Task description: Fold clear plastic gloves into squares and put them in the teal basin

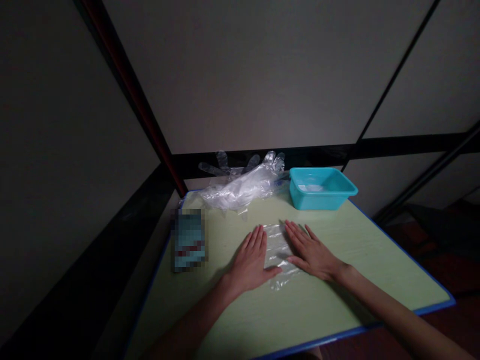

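Observation:
A clear, crinkled plastic film piece [276, 252], perhaps a folded disposable glove, lies flat on the pale green table [360, 250]. My left hand [252, 260] rests palm down along its left side, fingers stretched forward and thumb reaching onto the film. On the other side my right hand [309, 250] lies flat with its fingers spread a little, touching the film's right side. Parts of the film under both hands are hidden. Beyond them, a heap of clear plastic disposable gloves [240, 190] sits at the table's far edge, some glove fingers sticking up.
A turquoise plastic basin [318, 197] stands at the back right, with something whitish inside. On the left lies a blurred-out, greenish flat item [189, 242]. The table has a blue edge strip [435, 307]. Pale panels [262, 75] rise directly behind the table.

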Available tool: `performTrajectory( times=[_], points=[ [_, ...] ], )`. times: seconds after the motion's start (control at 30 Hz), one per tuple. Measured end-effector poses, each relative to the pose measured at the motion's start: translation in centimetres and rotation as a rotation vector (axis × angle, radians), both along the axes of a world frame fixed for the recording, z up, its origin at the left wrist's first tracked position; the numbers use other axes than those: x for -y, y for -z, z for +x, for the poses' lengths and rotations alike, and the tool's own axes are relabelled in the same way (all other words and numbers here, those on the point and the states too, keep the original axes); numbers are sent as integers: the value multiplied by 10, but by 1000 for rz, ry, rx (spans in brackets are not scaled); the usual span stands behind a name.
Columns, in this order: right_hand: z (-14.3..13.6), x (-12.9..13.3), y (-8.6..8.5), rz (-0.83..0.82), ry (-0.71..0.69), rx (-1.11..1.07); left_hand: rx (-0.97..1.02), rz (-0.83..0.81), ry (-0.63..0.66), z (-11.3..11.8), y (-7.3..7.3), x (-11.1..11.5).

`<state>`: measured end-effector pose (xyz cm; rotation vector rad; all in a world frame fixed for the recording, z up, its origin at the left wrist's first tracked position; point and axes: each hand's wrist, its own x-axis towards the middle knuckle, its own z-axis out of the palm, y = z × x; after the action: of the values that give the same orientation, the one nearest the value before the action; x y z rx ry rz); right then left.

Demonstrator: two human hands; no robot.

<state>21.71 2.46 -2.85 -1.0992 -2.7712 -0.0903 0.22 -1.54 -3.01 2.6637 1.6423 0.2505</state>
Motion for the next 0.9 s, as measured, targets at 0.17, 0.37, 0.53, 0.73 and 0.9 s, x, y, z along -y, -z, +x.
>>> performTrajectory(
  times=[0.17, 0.37, 0.53, 0.73, 0.9],
  points=[
    [-3, 3, 8, -7, -13, 4, 35, 26, 8, 0, 2, 1],
    [-2, 2, 8, -12, -11, -9, 54, 12, 0, 0, 1, 1],
    [-3, 2, 9, -31, 4, -11, 81, -29, -8, 1, -6, 2],
    [0, 0, 6, -129, -4, -79, 416, -124, -22, -8, -7, -1],
    [14, -2, -8, -342, -16, -304, 1020, -194, -159, -17, 0, -11]
  ],
)
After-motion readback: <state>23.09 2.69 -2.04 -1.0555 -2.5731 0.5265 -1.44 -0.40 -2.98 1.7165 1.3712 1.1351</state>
